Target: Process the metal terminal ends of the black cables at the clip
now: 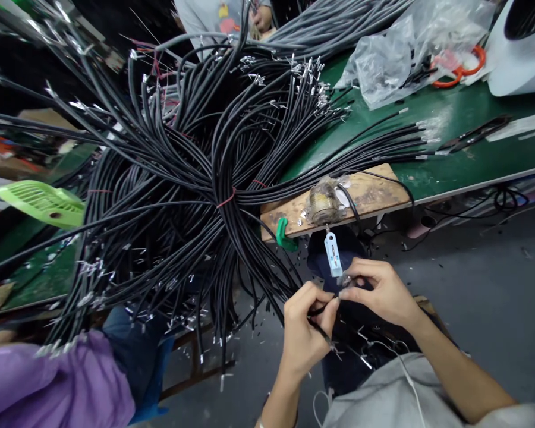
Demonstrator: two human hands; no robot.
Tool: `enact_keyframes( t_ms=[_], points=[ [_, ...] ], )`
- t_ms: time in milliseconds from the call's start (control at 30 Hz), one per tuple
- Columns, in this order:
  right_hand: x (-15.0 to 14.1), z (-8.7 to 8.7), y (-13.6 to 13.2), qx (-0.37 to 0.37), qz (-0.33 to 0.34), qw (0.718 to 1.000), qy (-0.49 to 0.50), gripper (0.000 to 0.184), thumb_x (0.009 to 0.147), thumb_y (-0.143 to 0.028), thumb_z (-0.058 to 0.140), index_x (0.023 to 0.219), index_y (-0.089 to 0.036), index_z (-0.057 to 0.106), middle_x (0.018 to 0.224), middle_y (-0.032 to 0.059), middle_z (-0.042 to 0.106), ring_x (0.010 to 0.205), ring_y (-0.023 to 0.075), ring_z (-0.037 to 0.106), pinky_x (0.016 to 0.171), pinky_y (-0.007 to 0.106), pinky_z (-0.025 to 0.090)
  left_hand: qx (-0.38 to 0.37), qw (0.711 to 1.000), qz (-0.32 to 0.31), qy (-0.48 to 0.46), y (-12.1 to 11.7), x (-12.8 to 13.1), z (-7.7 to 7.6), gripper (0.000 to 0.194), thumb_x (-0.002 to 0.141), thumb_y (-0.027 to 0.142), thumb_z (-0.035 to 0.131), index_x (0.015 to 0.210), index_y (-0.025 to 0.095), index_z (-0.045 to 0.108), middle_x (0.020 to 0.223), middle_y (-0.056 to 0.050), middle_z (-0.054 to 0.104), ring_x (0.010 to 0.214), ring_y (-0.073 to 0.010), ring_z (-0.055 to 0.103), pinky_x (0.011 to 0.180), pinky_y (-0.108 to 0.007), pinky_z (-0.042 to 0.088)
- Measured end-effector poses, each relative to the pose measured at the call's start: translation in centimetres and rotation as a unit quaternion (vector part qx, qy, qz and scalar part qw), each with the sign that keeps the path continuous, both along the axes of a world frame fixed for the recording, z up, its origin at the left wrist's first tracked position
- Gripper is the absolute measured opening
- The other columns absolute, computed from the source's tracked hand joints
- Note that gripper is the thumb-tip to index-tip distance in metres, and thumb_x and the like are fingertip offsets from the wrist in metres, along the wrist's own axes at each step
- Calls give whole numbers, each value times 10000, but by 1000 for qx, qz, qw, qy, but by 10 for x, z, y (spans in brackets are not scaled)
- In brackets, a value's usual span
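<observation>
Below the board's edge, my left hand (310, 321) is closed around a black cable (317, 311), with frayed pale strands showing under the palm. The fingertips of my right hand (386, 291) pinch at the cable's end, where a greyish, shiny tuft (348, 280) sticks out; whether it is foil or wire I cannot make out. Just above the fingers points a light-blue clip (333, 254), fixed to the shaft of a small motor-like cylinder (323, 203) wrapped in clear plastic. That cylinder sits on a wooden board (378, 185).
A large heap of black cables (227, 142) with stripped ends spreads over the green table (463, 160). A green clamp (286, 234), orange-handled scissors (459, 70), a plastic bag (383, 62) and a dark cutter (477, 132) lie around. A person in purple (62, 386) is at left.
</observation>
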State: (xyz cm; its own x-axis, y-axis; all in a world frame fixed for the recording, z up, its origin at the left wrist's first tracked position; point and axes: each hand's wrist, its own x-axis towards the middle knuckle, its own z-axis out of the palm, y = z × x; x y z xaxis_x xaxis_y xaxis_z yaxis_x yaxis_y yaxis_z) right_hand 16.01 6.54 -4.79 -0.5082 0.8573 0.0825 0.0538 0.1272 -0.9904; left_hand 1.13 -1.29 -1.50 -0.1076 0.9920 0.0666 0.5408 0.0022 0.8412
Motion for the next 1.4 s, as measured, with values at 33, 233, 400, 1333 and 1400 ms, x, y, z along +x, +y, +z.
enact_keyframes(
  t_ms=[33,233,400,1333,1400],
  points=[
    [1,1,0,2,5,1000,14,138,802,-265,690,708,-174,648,660,3,547,619,144,476,565,272,364,-1,1000,7,-4,0,0,-1,157,847,169,572,692,152,550,652,7,472,543,-93,412,493,-212,298],
    [-15,0,-15,10,-138,985,106,202,823,-206,644,624,-188,613,621,7,507,644,162,446,620,303,353,-2,998,59,-33,1,11,-11,102,859,249,594,826,154,613,693,10,479,533,-83,435,476,-196,321],
    [-36,-4,-24,-316,-79,885,332,223,739,-365,727,635,-185,648,643,7,516,612,143,450,602,286,391,7,990,94,-104,1,13,-18,227,901,336,537,773,159,600,695,2,482,578,-102,480,503,-205,348],
    [-27,-12,-23,87,-187,971,123,76,816,-206,644,742,-208,665,759,60,620,716,192,531,696,336,448,-113,953,53,-278,11,-2,-11,386,812,469,632,645,123,597,519,33,480,346,-42,380,347,-179,267],
    [-22,-8,-14,-71,-65,983,155,151,833,-322,647,764,-188,640,723,46,589,675,171,524,632,305,444,-80,959,23,-271,13,-8,-11,353,813,449,639,673,125,641,576,9,517,405,-58,409,384,-194,291]
  ],
)
